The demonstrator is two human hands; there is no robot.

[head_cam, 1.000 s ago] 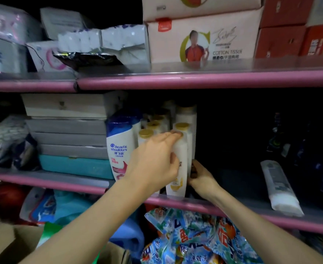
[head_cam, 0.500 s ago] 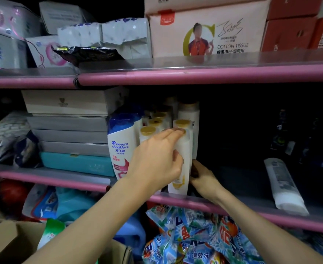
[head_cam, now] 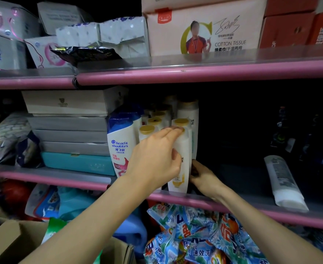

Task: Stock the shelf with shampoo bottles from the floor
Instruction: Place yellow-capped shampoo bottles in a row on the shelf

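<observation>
At the pink shelf edge, the left hand grasps the front white shampoo bottle, fingers over its cap. The right hand curls at the bottle's base; its grip cannot be told. Dark free space lies rightward, before a lying tube. Gold-capped bottles stand behind.

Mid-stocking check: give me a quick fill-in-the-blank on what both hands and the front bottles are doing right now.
1. The left hand grips a white bottle with a ____ cap.
2. That bottle stands on the middle shelf, whose front edge is ____.
3. The blue-topped bottle stands to the ____ of it.
4. The right hand touches the bottles near their ____.

Missing words: gold; pink; left; base
</observation>
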